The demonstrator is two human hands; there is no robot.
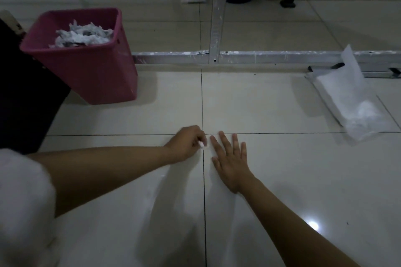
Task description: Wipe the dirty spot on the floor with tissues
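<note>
Both bare forearms reach out over the pale tiled floor (282, 169) toward the crossing of dark grout lines (203, 134), taken here as the landmark. Just right of and below the crossing, the right hand (230, 159) lies flat on the tile, fingers straight and spread. Just left of the crossing, the left hand (187, 144) is curled, pinching a small white wad of tissue (202, 145) at the floor. No dirty spot can be made out. Farther off, up and left of the crossing, stands a pink bin (95, 71) holding crumpled used tissues (83, 36). Far right of the crossing lies a plastic tissue pack (349, 102), beside a metal frame rail (249, 56).
</note>
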